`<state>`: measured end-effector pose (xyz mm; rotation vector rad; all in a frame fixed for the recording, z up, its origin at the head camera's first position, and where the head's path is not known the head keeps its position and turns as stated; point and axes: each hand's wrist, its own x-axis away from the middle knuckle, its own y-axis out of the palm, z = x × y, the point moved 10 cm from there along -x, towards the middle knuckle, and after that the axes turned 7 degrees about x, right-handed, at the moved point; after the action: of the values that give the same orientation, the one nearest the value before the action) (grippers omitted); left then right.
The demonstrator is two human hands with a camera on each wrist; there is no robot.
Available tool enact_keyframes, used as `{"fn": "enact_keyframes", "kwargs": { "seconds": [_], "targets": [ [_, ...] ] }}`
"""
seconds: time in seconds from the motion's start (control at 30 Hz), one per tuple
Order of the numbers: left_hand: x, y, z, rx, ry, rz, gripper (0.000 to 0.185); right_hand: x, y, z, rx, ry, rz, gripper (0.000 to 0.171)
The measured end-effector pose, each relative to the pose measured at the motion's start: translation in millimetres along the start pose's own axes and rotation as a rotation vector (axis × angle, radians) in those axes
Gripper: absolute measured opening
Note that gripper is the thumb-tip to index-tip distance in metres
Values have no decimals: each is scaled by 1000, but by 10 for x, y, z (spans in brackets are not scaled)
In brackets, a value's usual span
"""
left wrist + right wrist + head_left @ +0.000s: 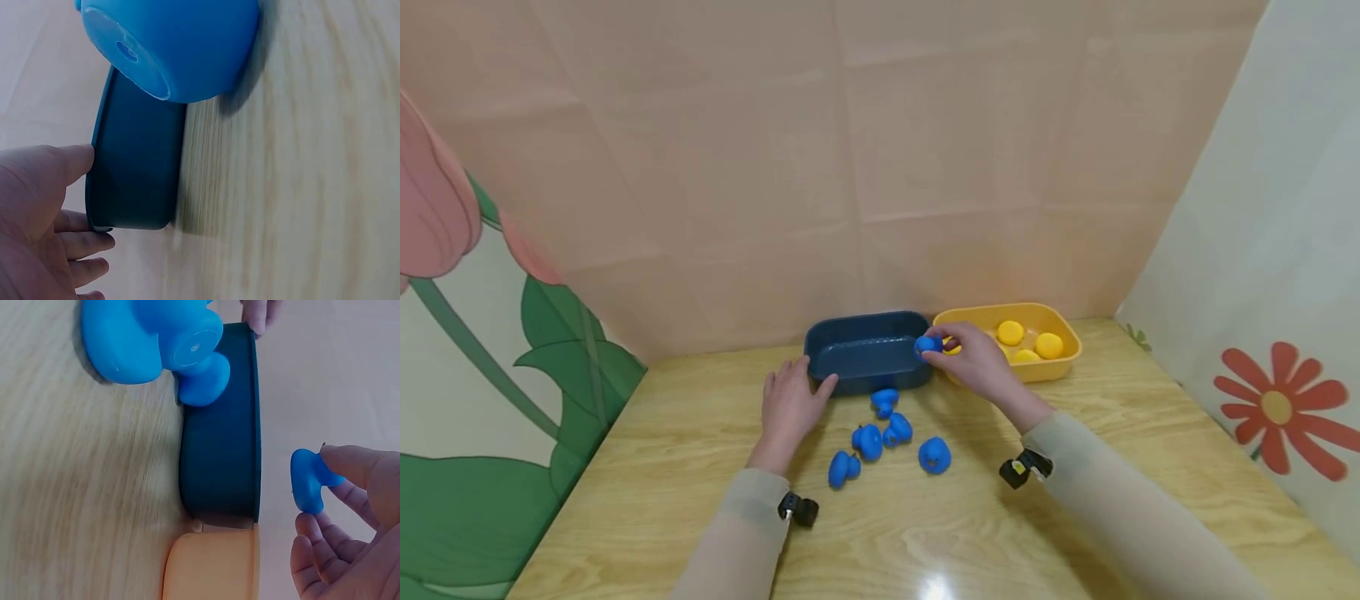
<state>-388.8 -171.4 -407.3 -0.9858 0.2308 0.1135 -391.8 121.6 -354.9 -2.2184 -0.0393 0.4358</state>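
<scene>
My right hand (973, 358) pinches a small blue rubber duck (307, 481) between thumb and fingertips. In the head view this duck overlaps the right end of a dark blue tub (868, 385). My left hand (792, 406) touches the tub's left end, its fingers spread and fairly straight, with the thumb (78, 161) at the rim. Several more blue rubber ducks (868, 442) lie on the table in front of the tub, some tipped on their sides. One duck (181, 44) looms close in the left wrist view, its round base showing a small hole.
Right beside the dark blue tub stands a yellow tub (1051, 369) holding several round yellow things (1011, 332). Both stand on a wood-grain table (700, 425), near a pinkish cloth backdrop (737, 167). A flower-patterned panel (1277, 408) borders the right side.
</scene>
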Motion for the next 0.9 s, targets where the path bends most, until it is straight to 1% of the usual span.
{"fn": "enact_keyframes", "kwargs": {
  "seconds": [0.17, 0.33, 0.57, 0.83, 0.9],
  "targets": [
    [-2, -5, 8, 6, 13, 14, 73, -103, 55, -34, 40, 23, -9, 32],
    [-7, -9, 4, 4, 18, 22, 73, -173, 121, -42, 52, 41, -27, 34],
    [-12, 8, -25, 4, 13, 9, 74, -228, 205, -26, 47, 52, -43, 35],
    [-22, -2, -37, -1, 19, 14, 74, -244, 221, -8, 54, 67, -49, 50],
    [-23, -4, -34, -4, 23, 16, 74, -236, 214, -4, 52, 69, -46, 50]
  ]
}}
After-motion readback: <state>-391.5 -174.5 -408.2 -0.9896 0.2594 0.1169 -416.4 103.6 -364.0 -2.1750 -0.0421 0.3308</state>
